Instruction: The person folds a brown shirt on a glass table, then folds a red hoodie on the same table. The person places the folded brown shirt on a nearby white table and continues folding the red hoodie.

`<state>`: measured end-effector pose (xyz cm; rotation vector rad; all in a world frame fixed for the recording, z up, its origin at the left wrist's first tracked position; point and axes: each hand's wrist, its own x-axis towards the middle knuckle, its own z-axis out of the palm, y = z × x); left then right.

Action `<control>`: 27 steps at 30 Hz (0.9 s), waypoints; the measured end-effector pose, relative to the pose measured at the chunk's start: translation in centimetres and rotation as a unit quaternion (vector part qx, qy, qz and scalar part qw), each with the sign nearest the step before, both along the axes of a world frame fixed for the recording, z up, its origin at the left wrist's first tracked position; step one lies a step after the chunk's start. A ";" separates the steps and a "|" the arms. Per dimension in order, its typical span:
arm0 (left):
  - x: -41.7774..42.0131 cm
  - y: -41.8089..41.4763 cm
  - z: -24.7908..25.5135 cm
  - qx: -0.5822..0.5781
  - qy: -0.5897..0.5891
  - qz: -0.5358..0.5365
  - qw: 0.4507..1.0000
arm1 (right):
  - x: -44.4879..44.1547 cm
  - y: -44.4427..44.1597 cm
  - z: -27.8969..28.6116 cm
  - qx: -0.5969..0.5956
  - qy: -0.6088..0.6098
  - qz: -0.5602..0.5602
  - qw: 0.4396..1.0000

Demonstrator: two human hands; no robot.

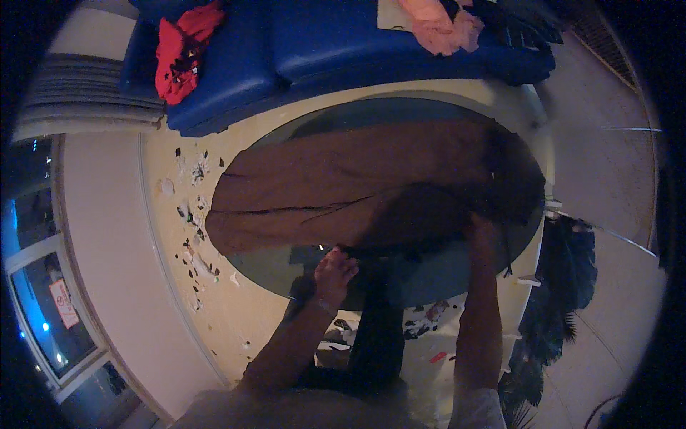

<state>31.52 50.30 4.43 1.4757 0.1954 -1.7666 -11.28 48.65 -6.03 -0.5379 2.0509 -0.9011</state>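
Observation:
A pair of brown trousers (343, 177) lies spread across a dark oval glass table (429, 279). Its legs run to the left and the waist end is at the right, in deep shadow. A dark cord (508, 260) hangs over the glass near that end. My left hand (336, 271) is at the near edge of the trousers with its fingers curled; whether cloth is pinched in them is unclear. On the shadowed cloth near the waist rests my right hand (482, 228), its fingers too dark to make out.
Beyond the table stands a blue sofa (343, 43) with a red garment (179, 64) and a pink garment (442, 27) on it. Scraps (195, 214) litter the floor at the left. A dark leafy plant (563, 279) is at the right, a window (53, 300) at the left.

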 end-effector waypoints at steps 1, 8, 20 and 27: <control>-0.2 -0.3 -0.3 0.021 -0.035 0.028 0.999 | -0.3 0.3 -0.4 -0.020 -0.010 0.004 1.000; 3.3 -5.0 -3.4 -0.278 -0.571 -0.118 0.763 | -0.2 0.8 0.4 -0.010 -0.067 -0.052 0.996; 7.5 -10.1 -0.8 -0.203 -0.348 -0.283 0.871 | 0.5 -0.6 3.9 -0.012 -0.056 -0.018 0.998; 5.1 -13.2 6.6 -0.285 -0.263 -0.181 0.904 | 0.5 -0.2 3.1 -0.019 -0.131 -0.123 0.984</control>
